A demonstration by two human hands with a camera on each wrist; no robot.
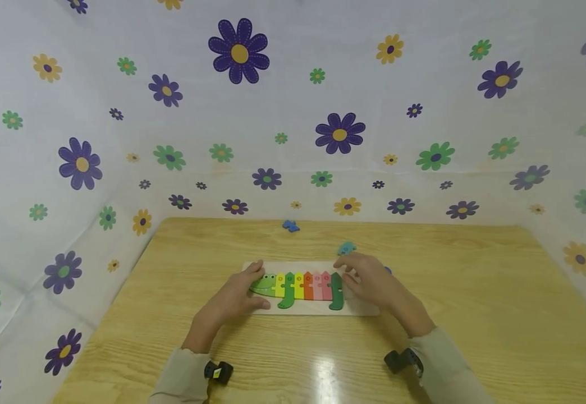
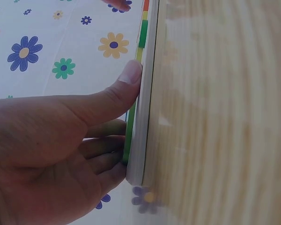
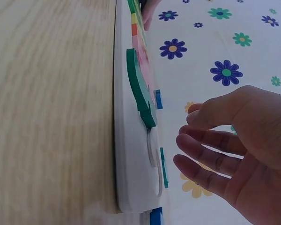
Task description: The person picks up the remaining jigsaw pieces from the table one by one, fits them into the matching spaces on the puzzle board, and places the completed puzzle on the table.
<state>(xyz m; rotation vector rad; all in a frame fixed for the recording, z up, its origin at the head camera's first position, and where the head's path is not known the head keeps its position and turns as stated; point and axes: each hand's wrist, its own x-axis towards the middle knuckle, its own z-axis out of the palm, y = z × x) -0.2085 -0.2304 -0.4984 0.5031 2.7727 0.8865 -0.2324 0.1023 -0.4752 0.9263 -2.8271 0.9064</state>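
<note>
Clasping puzzle board (image 1: 313,308) by left edge, left grip (image 1: 231,297); right grip (image 1: 372,281) released, near bare end.

On the table (image 1: 197,241), the puzzle board (image 1: 310,308) is gripped leftward by the left hand (image 1: 233,295), overhung rightward by the right hand (image 1: 372,282); loose pieces (image 1: 347,248) are scattered behind.

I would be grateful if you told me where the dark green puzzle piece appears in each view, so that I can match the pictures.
Head: the dark green puzzle piece is below and slightly right of centre, at the right end of the coloured row.
Left wrist: not in it.
Right wrist: just above centre, on the board's near side.
Shared landmark: the pale board, seen nearly edge-on in both wrist views.
</note>
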